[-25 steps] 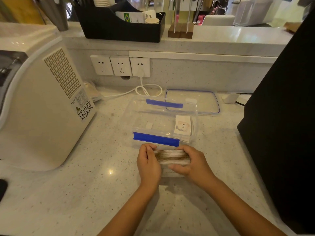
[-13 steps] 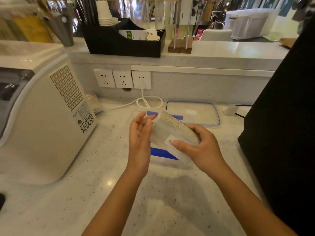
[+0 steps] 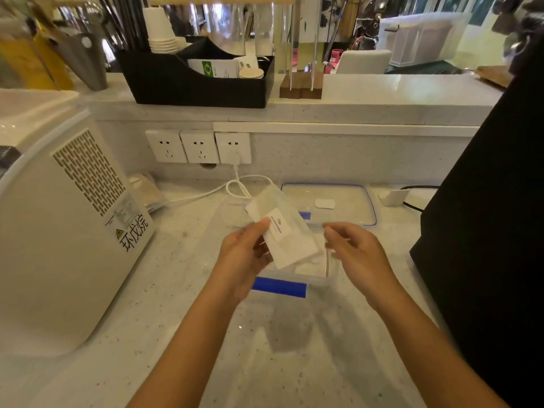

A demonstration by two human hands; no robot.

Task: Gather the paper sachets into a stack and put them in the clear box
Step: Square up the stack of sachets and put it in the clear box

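Note:
My left hand [image 3: 245, 257] holds a stack of white paper sachets [image 3: 284, 231], tilted, with a small printed label on its top face. The stack hangs over the clear box [image 3: 321, 279], which has blue clips on its near and far sides. A few white sachets lie inside the box at its right end. My right hand [image 3: 357, 250] is just right of the stack, fingers apart, touching nothing. The box's clear lid [image 3: 347, 198] with a blue rim lies flat behind the box.
A large white appliance [image 3: 67, 231] stands at the left. A tall black object [image 3: 494, 216] blocks the right side. Wall sockets [image 3: 198, 147] and a white cable [image 3: 235, 187] sit behind the box. A black organiser [image 3: 194, 81] rests on the raised ledge.
The stack went from squared between both hands on the counter, up into the air, then over the box. My right hand has let go; only my left holds it now.

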